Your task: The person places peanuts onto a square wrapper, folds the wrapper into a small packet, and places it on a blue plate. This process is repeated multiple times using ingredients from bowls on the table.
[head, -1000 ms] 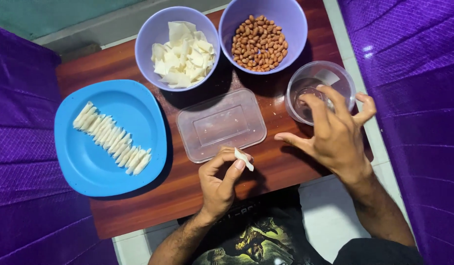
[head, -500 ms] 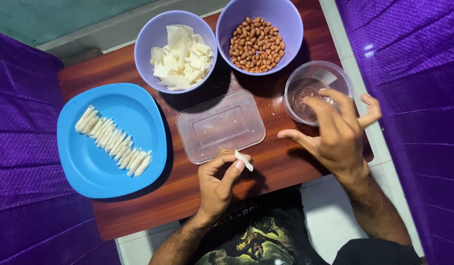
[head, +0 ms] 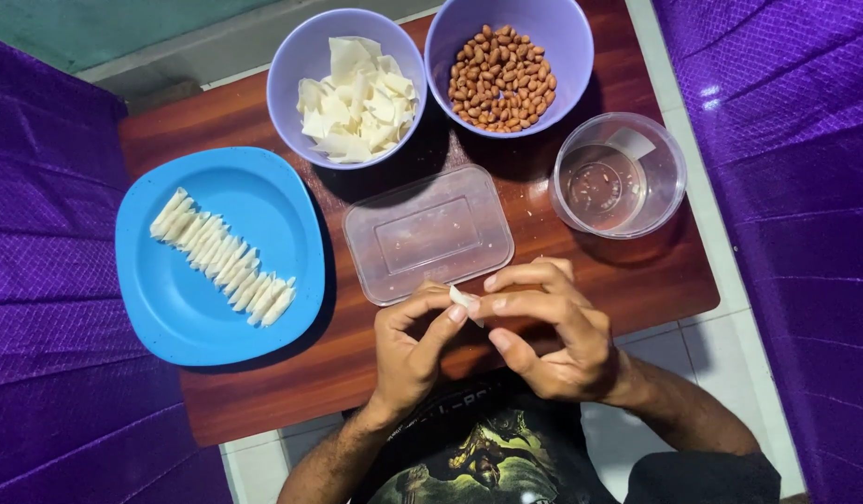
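Observation:
My left hand (head: 411,347) and my right hand (head: 553,329) meet over the near edge of the wooden table (head: 263,392), fingertips pinching a small white wrapper piece (head: 462,299) between them. Just beyond them lies a clear rectangular plastic lid (head: 427,233). A blue plate (head: 184,317) on the left carries a diagonal row of several rolled white pieces (head: 222,259). At the back, one lilac bowl (head: 296,65) holds white wrapper squares (head: 355,101) and another lilac bowl (head: 567,47) holds peanuts (head: 502,78).
A clear round cup (head: 619,175) with a little water stands at the right of the table. Purple fabric (head: 39,280) flanks the table on the left and more purple fabric (head: 786,187) on the right. White floor tiles (head: 721,345) show by my legs.
My right hand has left the clear cup and come to the left hand; both now pinch the white piece that the left hand held alone.

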